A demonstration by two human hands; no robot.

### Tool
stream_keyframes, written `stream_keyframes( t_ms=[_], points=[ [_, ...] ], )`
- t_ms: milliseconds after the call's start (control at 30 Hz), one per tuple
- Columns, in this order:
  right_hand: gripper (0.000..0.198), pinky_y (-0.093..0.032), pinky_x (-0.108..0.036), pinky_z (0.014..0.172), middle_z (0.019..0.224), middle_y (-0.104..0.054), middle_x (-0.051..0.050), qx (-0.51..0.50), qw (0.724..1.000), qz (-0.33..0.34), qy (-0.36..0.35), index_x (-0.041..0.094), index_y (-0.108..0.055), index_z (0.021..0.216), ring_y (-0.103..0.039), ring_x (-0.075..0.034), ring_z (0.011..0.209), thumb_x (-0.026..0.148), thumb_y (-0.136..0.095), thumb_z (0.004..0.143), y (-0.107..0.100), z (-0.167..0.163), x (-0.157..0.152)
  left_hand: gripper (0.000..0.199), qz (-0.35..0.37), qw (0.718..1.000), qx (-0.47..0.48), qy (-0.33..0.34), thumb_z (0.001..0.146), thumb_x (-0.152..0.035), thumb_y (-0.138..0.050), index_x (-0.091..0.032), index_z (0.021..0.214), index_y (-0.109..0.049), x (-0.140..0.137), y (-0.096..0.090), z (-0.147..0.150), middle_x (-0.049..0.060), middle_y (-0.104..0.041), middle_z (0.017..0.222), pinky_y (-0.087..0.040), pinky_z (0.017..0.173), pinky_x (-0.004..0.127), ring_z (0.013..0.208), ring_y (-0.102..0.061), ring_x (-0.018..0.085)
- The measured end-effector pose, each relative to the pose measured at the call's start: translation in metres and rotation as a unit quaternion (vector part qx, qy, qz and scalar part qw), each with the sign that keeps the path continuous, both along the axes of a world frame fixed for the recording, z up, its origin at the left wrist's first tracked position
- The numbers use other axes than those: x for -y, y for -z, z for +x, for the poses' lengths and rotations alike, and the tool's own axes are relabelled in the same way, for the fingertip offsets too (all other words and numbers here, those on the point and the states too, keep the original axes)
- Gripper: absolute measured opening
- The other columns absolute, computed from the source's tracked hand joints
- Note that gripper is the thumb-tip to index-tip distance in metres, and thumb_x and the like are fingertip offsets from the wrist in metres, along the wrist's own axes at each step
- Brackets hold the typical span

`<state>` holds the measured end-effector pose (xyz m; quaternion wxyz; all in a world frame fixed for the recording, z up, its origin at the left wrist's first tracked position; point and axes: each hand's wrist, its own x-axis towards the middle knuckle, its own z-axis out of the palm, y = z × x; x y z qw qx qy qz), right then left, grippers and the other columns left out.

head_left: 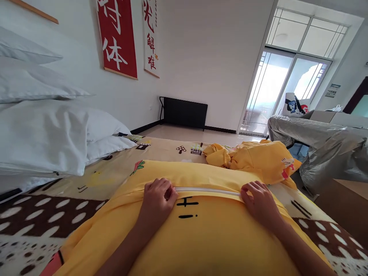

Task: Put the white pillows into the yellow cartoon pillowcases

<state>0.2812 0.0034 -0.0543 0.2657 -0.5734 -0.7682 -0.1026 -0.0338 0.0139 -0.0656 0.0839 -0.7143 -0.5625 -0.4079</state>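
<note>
A plump yellow pillowcase fills the front of the view, with black lettering and a strawberry print at its far left corner. Its white zipper runs sideways across the top and looks closed between my hands. At the zipper's left end, my left hand is closed, thumb and fingers pinching the yellow fabric. My right hand pinches the cloth at the right end in the same way. Whether either hand holds a zipper pull is hidden by the fingers.
White pillows are stacked at left on a patterned blanket. Crumpled yellow fabric lies beyond the pillowcase. At right stand a cardboard box and plastic-wrapped furniture. A black folded table leans on the far wall.
</note>
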Motion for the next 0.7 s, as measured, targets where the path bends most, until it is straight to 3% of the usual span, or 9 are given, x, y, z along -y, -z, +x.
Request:
stream_keyframes(
  t_ms=[133,233,400,567,700],
  points=[
    [0.024,-0.038,-0.029,0.080,0.091,-0.064,-0.005,0.058,0.987,-0.061,-0.135,0.019,-0.064,0.088,-0.055,-0.016,0.088,0.023,-0.041,0.093,-0.026,-0.064,-0.001,0.023,0.000,1.000,0.013,0.015,0.083,-0.025,-0.041,-0.020,0.061,-0.038,0.002,0.001,-0.002,0.000,-0.050,0.064,-0.034,0.073,0.033,0.069,-0.047,0.017],
    [0.025,-0.038,-0.030,0.079,0.092,-0.065,-0.006,0.133,0.971,-0.070,-0.185,0.018,-0.066,0.091,-0.057,-0.016,0.089,0.021,-0.041,0.093,-0.044,-0.116,-0.010,0.024,-0.005,0.999,0.032,0.034,0.085,-0.025,-0.040,-0.021,0.061,-0.037,0.006,0.002,-0.003,0.000,-0.047,0.065,-0.036,0.068,0.031,0.068,-0.045,0.016],
    [0.018,-0.039,-0.029,0.069,0.086,-0.065,-0.006,0.227,0.938,-0.062,-0.254,0.016,-0.066,0.079,-0.060,-0.019,0.082,0.017,-0.048,0.085,-0.061,-0.181,-0.025,0.027,-0.011,0.998,0.049,0.025,0.086,-0.028,-0.041,-0.021,0.060,-0.037,0.009,0.003,-0.010,0.001,-0.047,0.063,-0.036,0.063,0.030,0.065,-0.044,0.016],
    [0.016,-0.038,-0.028,0.064,0.082,-0.066,-0.008,0.223,0.938,-0.076,-0.253,0.015,-0.066,0.079,-0.060,-0.018,0.075,0.014,-0.050,0.080,-0.050,-0.201,-0.030,0.026,-0.028,0.999,0.026,-0.002,0.084,-0.026,-0.042,-0.021,0.059,-0.037,0.010,0.001,-0.022,0.001,-0.050,0.064,-0.036,0.064,0.031,0.067,-0.045,0.017],
    [0.021,-0.038,-0.029,0.071,0.082,-0.065,-0.007,0.163,0.952,-0.011,-0.257,0.015,-0.063,0.079,-0.059,-0.017,0.079,0.020,-0.045,0.088,-0.024,-0.199,-0.035,0.024,0.000,0.998,-0.038,-0.052,0.085,-0.027,-0.040,-0.020,0.062,-0.044,0.015,-0.003,-0.031,0.004,-0.056,0.074,-0.036,0.072,0.033,0.075,-0.049,0.019]
  ],
)
